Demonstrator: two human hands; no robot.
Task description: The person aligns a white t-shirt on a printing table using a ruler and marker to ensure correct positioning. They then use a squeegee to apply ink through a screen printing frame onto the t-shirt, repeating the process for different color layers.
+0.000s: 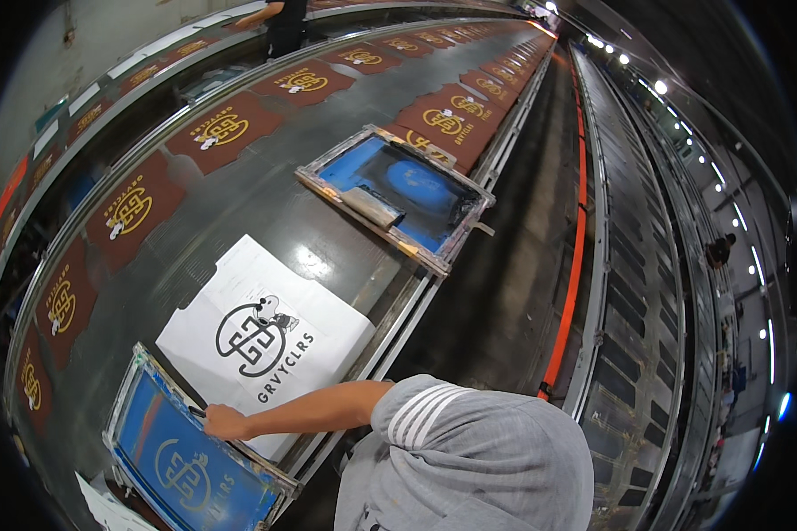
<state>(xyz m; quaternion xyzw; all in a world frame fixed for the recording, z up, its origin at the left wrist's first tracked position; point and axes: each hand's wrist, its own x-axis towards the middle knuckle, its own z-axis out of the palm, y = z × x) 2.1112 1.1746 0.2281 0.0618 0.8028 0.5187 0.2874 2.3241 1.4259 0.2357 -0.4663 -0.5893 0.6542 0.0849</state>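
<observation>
My left arm reaches out to the left from a grey short sleeve with white stripes. At its end my left hand is closed at the near edge of a screen printing frame with blue mesh and a printed design. A small dark piece, perhaps a handle, sticks out past the fingers. Under my forearm lies a white sheet with a black emblem and lettering, flat on the dark printing table. Beyond it a second screen printing frame rests at the table's edge, with dark ink and a squeegee on its blue mesh. My right hand is out of view.
Brown fabric pieces with yellow prints line the table in rows. A metal rail runs along its near edge. Across the aisle, an orange strip borders another long table. A person in dark clothes stands at the far left.
</observation>
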